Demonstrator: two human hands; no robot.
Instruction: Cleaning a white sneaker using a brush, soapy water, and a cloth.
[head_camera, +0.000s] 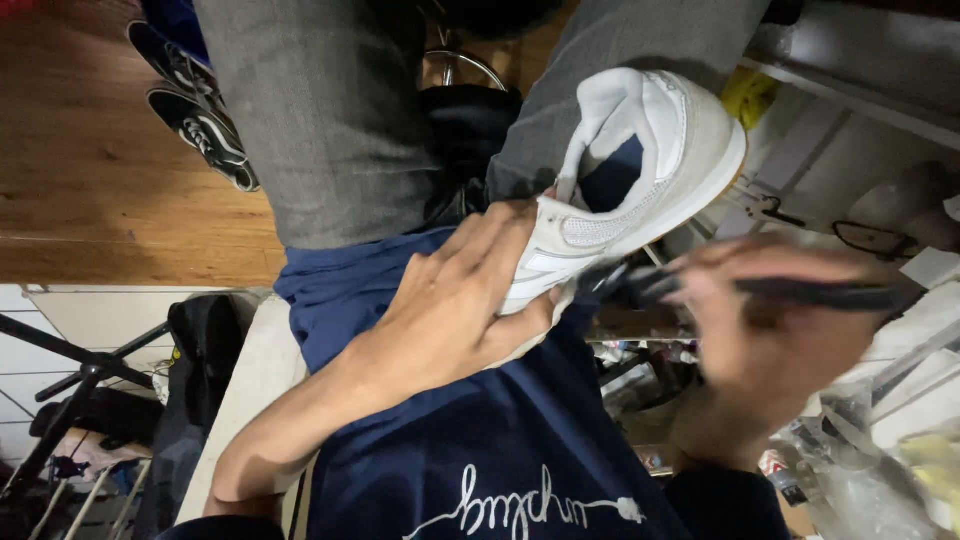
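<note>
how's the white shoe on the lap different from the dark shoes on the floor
The white shoe is pale with a light sole; the dark shoes are black with white laces and trim. The white shoe rests on the person's lap, gripped by the left hand, while the right hand holds a dark brush-like tool beside it; the dark shoes lie untouched on the wooden floor. The white one is single, the dark ones a pair. Both look like low sneakers.

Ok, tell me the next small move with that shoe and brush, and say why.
Probably draw the dark brush back along the side of the white shoe. The right hand is blurred and holds the brush with its tip at the shoe's side, while the left hand steadies the shoe on the lap, so another short stroke looks likely.
</note>
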